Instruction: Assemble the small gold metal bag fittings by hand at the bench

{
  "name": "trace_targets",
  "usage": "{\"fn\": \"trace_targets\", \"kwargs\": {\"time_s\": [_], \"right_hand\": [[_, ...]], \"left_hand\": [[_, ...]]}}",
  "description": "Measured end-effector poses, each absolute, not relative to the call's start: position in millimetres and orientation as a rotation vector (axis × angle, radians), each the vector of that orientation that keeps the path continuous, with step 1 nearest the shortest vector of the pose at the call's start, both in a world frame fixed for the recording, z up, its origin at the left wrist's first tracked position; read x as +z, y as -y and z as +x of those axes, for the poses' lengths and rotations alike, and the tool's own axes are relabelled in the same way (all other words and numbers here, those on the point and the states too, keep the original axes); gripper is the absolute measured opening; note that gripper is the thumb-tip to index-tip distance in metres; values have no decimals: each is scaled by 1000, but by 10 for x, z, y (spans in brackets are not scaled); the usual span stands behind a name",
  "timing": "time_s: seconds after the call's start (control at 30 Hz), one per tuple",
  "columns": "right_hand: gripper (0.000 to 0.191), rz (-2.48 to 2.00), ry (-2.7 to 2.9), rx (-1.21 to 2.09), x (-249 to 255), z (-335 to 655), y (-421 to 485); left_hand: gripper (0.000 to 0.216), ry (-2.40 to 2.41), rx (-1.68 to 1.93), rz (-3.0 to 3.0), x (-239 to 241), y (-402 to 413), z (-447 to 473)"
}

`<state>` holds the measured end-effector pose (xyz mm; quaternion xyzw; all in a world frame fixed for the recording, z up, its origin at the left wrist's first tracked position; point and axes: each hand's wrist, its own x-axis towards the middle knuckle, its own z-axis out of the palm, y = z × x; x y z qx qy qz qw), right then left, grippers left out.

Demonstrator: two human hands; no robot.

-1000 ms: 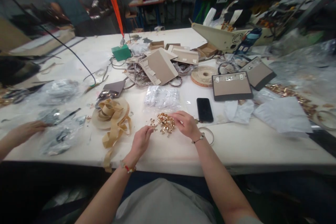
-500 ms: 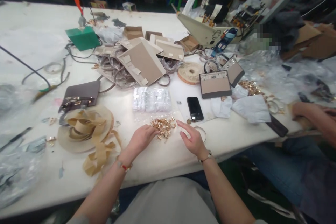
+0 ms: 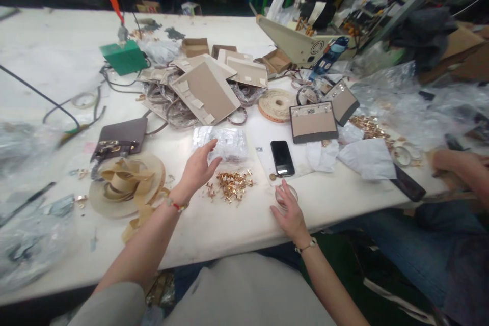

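Note:
My left hand (image 3: 198,165) hovers at the near left corner of a clear plastic packet with white contents (image 3: 225,141), fingers apart and holding nothing. Just right of it, small gold-coloured metal fittings (image 3: 232,186) lie in a loose heap on the white table. My right hand (image 3: 288,211) is open over a clear roll of tape or ring (image 3: 293,193), its fingertips overlapping the ring; whether they touch it I cannot tell. Beyond that hand lies a black phone (image 3: 282,158), with a small coin-like disc (image 3: 272,177) beside it.
Tan ribbon lies on a big roll (image 3: 128,183) to the left, near a dark bag piece (image 3: 120,137). Stacked beige panels (image 3: 206,89) and a tape roll (image 3: 277,104) stand behind. At right are bag flaps (image 3: 314,121), white paper (image 3: 369,159) and a co-worker's arm (image 3: 458,163).
My left hand has left the gold fittings and moved up and left to the packet. My right hand has drawn back right and down over the clear ring. The fittings are more spread.

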<state>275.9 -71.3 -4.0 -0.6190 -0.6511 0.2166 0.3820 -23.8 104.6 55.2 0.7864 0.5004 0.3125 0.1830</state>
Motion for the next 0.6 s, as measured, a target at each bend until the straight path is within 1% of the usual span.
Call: {"fn": "trace_targets", "kwargs": {"time_s": [0.07, 0.13, 0.27, 0.33, 0.4, 0.43, 0.47, 0.53, 0.57, 0.6], "right_hand": [[57, -1591, 1687, 524, -93, 2815, 746], [57, -1606, 1675, 476, -138, 2891, 795], [54, -1644, 1658, 319, -201, 3110, 895], [52, -1663, 1659, 248, -210, 3237, 914], [50, -1682, 1657, 182, -203, 3355, 902], [49, -1686, 1662, 134, -195, 3405, 887], [48, -1686, 1672, 76, -188, 3448, 869], [45, -1679, 1690, -46, -180, 3504, 835], [45, -1677, 1690, -87, -180, 3517, 822], [44, -1680, 1680, -109, -184, 3519, 815]], "left_hand": [[32, -1469, 1001, 2220, 549, -887, -191], [22, -1452, 994, 2286, 495, -632, -94], [22, -1201, 623, 2631, 345, -216, 299], [33, -1137, 478, 2744, 300, -171, 562], [47, -1190, 361, 2779, 268, -215, 794], [47, -1242, 312, 2780, 252, -253, 876], [42, -1276, 266, 2784, 232, -291, 927], [24, -1306, 213, 2791, 186, -343, 930], [18, -1307, 210, 2794, 164, -351, 889], [17, -1311, 224, 2795, 145, -345, 827]]}}
